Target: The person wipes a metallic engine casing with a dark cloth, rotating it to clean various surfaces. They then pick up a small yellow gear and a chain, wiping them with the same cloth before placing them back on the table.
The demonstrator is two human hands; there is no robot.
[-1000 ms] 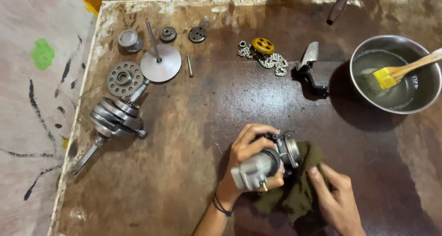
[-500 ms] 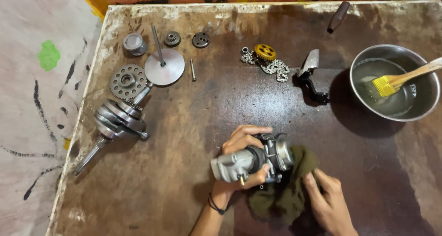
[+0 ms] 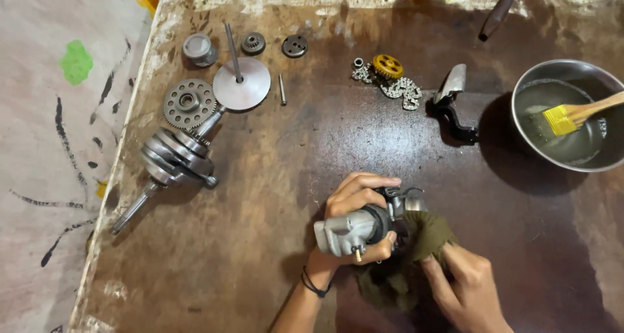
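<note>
The left hand [image 3: 351, 206] is gripping a grey metal engine part [image 3: 354, 230] just above the brown table [image 3: 273, 177], its fingers curling tightly around the body. The right hand [image 3: 465, 287] is pinching a dark green rag [image 3: 416, 255] between closed fingers, pressing it against the part's right end. A crankshaft [image 3: 172, 161] is lying well apart to the left, and a steel bowl [image 3: 572, 115] is holding a yellow brush [image 3: 575, 115] at the far right.

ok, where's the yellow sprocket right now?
In the head view the yellow sprocket lies on the table near its far edge, resting on the loose chain, just left of the black-and-silver bracket and well left of the steel bowl.
</note>
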